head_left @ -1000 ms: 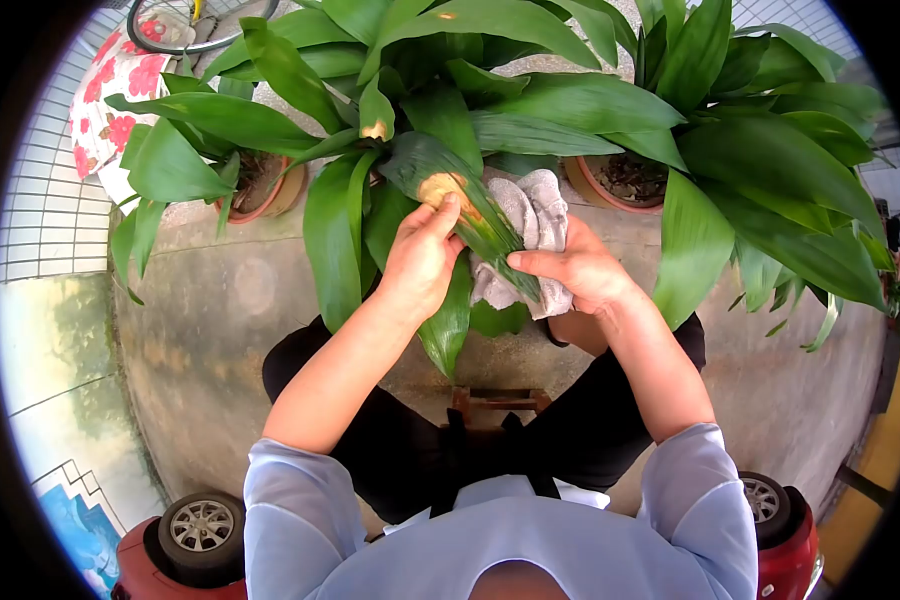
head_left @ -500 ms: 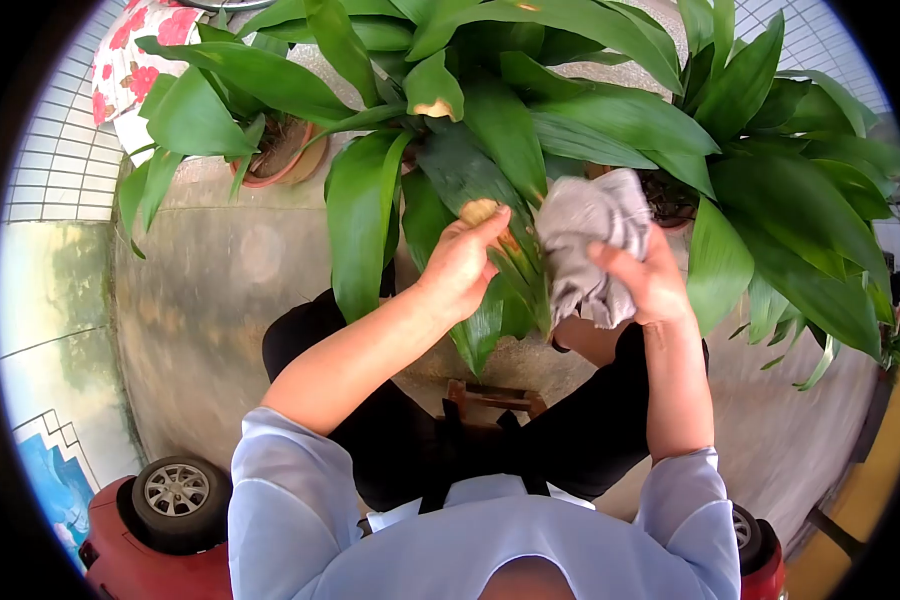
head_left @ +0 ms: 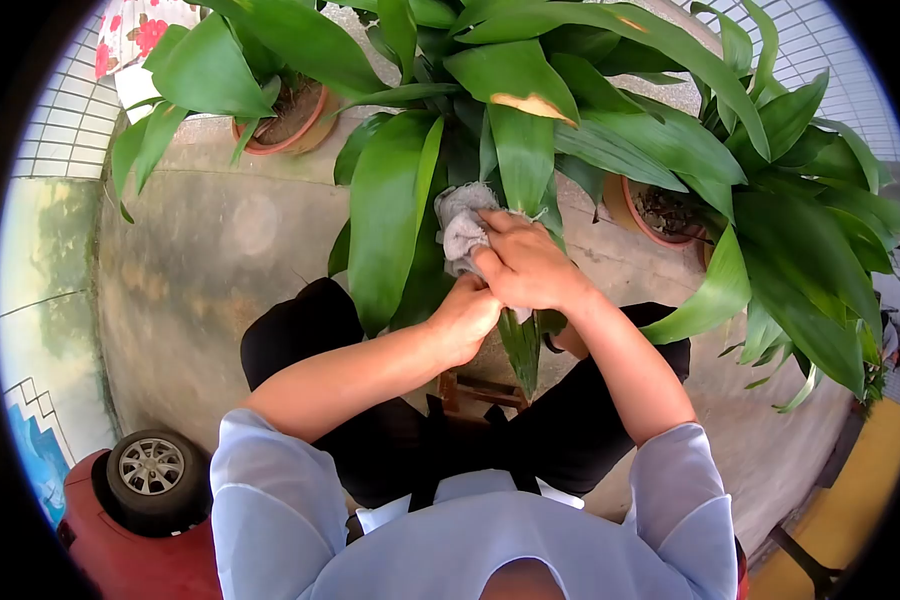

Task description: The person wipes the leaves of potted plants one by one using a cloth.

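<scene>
A crumpled grey cloth (head_left: 462,215) is gripped in my right hand (head_left: 532,265), which presses it against a long green leaf of the potted plant in front of me. Just below and touching it, my left hand (head_left: 465,322) is closed, its fingertips partly hidden by the right hand; it appears to pinch the same leaf. A green leaf end (head_left: 521,355) hangs down beneath the hands. Around them spread broad leaves, among them a large hanging leaf (head_left: 395,220) to the left and one with a tan, dried patch (head_left: 530,105) above.
Potted soil shows in a terracotta pot (head_left: 288,125) at left and another pot (head_left: 625,215) at right. A low wooden stool (head_left: 460,393) is between my knees. Behind at lower left is a red car (head_left: 130,540). A tiled wall (head_left: 65,145) runs along the left.
My right hand has brought the cloth left onto the leaf, meeting my left hand, which has moved down. The tan leaf tip held earlier is now out of sight. The view has shifted slightly.
</scene>
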Tool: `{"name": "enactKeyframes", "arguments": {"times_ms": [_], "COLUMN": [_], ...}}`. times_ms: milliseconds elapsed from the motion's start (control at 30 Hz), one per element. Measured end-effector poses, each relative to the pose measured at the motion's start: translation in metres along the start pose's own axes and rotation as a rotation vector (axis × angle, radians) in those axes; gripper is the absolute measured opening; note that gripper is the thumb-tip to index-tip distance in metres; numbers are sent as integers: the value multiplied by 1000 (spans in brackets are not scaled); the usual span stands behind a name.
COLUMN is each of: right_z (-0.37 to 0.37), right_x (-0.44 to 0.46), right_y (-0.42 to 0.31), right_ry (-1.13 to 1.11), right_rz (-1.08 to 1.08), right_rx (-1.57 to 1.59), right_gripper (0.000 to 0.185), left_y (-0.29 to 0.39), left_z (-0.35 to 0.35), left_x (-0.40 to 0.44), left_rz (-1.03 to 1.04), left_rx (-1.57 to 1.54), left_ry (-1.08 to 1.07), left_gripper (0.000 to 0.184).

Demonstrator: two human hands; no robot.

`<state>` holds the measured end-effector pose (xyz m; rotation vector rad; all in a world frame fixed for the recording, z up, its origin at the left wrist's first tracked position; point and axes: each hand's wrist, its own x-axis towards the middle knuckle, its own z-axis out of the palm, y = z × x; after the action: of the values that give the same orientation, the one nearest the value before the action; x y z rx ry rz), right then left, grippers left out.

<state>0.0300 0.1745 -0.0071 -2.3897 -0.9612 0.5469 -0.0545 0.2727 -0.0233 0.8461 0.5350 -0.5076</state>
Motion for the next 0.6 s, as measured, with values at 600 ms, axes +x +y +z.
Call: {"name": "enactKeyframes", "arguments": {"times_ms": [600], "right_z": [49], "right_x": [145], "right_y": [76], "right_ry": [-52], "right_rz": [158], "right_rx": [59], "right_gripper": [46], "left_y": [26], "left_z": [-10], "left_x": [-25], "left_rz": [-66], "left_rx": [-1], "left_ry": [-38], "left_gripper": [16]}}
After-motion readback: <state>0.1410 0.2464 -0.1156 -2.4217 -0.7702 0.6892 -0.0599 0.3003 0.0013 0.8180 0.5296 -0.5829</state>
